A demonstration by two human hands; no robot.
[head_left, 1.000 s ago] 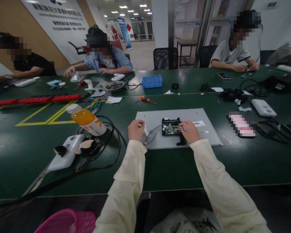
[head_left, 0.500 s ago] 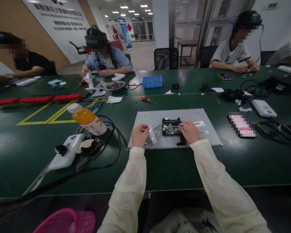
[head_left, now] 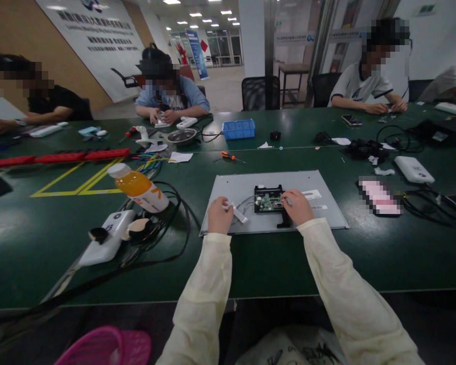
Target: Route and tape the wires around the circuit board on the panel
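My left hand [head_left: 219, 215] is closed in a pinch over the left part of a light grey panel [head_left: 235, 183]. A white strip [head_left: 240, 214] runs from its fingertips down to the right, beside thin grey cables [head_left: 246, 200]. These cables lead to a green circuit board [head_left: 265, 204] set in a black bracket [head_left: 286, 219] on the panel. My right hand [head_left: 298, 207] has its fingers pressed together at the board's right edge. What sits between those fingertips is too small to make out.
An orange drink bottle [head_left: 139, 187] stands left beside black cables and a white device [head_left: 108, 238]. On the right lie a phone [head_left: 380, 196] and a white power bank [head_left: 414, 170]. Beyond the panel are an orange screwdriver [head_left: 231, 156] and a blue basket [head_left: 238, 130]. Several people sit around the table.
My left hand has shifted slightly, and the white strip now slants lower to the right. My right hand stays at the board. Across the table, a person's hands have left a white object.
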